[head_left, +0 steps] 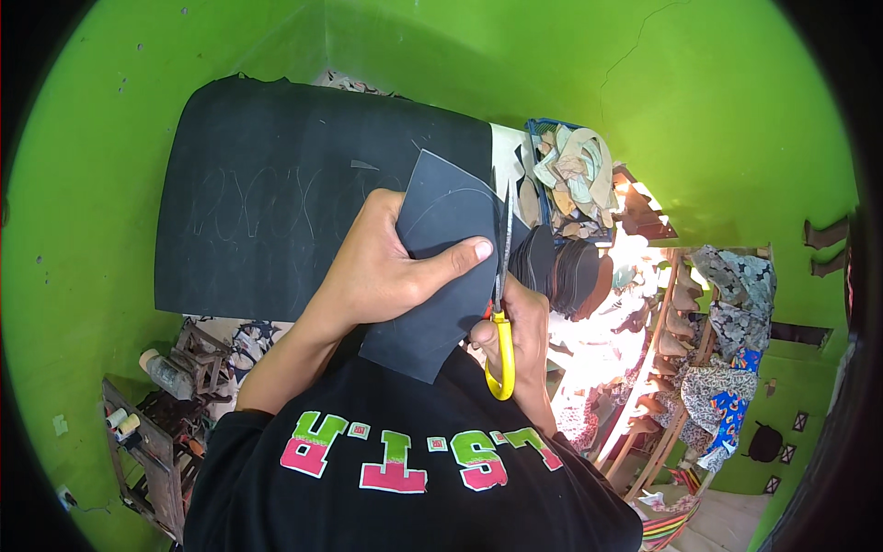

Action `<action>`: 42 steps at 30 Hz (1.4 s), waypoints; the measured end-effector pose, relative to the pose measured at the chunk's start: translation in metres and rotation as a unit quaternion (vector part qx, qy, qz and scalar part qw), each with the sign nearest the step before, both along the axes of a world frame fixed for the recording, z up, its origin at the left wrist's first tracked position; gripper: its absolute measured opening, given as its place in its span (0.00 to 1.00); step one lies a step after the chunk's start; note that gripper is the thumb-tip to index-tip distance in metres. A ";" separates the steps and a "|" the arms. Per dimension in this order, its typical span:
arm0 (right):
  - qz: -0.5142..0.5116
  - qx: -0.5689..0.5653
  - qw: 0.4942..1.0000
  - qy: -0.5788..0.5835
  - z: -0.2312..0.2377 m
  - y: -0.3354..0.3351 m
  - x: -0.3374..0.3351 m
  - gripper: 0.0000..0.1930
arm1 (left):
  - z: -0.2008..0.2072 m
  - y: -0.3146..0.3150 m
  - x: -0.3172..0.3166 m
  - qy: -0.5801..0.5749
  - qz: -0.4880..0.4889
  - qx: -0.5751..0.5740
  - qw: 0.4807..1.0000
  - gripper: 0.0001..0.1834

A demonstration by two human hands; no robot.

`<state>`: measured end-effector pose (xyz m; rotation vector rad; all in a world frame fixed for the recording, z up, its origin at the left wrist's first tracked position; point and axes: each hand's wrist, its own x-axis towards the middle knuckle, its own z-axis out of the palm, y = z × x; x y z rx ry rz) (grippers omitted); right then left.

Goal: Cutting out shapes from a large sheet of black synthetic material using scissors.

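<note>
My left hand (382, 262) grips a piece of stiff black sheet (446, 216), its thumb lying across the front and the fingers hidden behind. A thin pale curved line is drawn on the upper part of the piece. In my right hand (526, 322) are scissors (502, 354) with a yellow handle, blades pointing up along the piece's right edge. Whether the blades are parted or closed on the edge is hard to tell. Beyond my hands lies a large black sheet (248, 138) marked with faint sole-like outlines.
Right of the large sheet stands a blue-edged basket (544, 221) of shaped offcuts. Dark sole shapes (533, 262) are stacked below it. Farther right, a wooden rack (664, 359) carries shoe forms and cloths (722, 386). At lower left are a wooden stand (152, 451) and thread spools (121, 421).
</note>
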<state>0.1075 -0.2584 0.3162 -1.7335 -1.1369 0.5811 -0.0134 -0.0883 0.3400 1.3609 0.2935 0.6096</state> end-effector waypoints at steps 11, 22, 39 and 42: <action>-0.044 -0.018 0.999 0.015 -0.015 -0.005 -0.001 0.38 | 0.005 0.001 0.008 0.005 0.044 -0.022 0.999 0.07; -0.024 -0.025 0.999 0.002 0.000 -0.005 0.002 0.38 | 0.004 0.006 0.003 0.022 -0.021 0.012 0.999 0.09; 0.036 -0.055 0.997 -0.041 0.008 -0.010 0.023 0.47 | 0.002 0.007 0.000 0.069 -0.099 -0.030 0.992 0.09; 0.029 -0.075 0.997 0.019 0.005 -0.012 0.018 0.47 | 0.001 0.006 0.001 0.049 -0.093 -0.009 0.994 0.09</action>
